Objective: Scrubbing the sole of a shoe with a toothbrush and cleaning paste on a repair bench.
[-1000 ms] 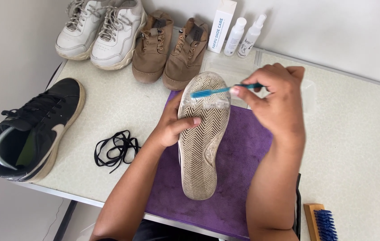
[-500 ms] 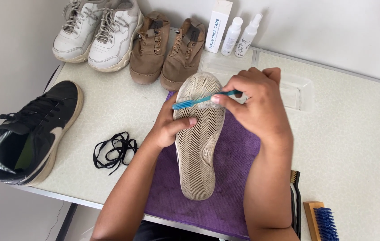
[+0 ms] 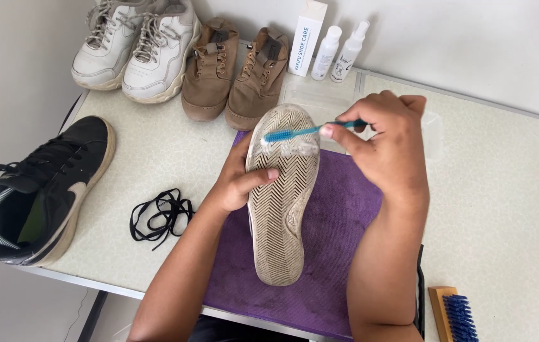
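Observation:
A shoe [image 3: 280, 209] lies sole up on a purple cloth [image 3: 339, 253], its pale herringbone sole dirty and foamy near the toe. My left hand [image 3: 239, 180] grips the shoe's left side, thumb across the sole. My right hand [image 3: 383, 149] holds a thin blue toothbrush [image 3: 301, 132], with its bristle head pressed on the toe end of the sole.
A black sneaker [image 3: 44, 190] and loose black laces [image 3: 158, 212] lie at the left. White sneakers [image 3: 133, 41], brown shoes [image 3: 234, 69], a white box [image 3: 307, 37] and two small bottles [image 3: 339, 50] line the back. A clear tray [image 3: 320, 95] sits behind the shoe. A wooden brush [image 3: 452, 313] lies at the front right.
The toothbrush head has slid back and forth across the toe end of the sole. My left hand keeps the same hold on the shoe.

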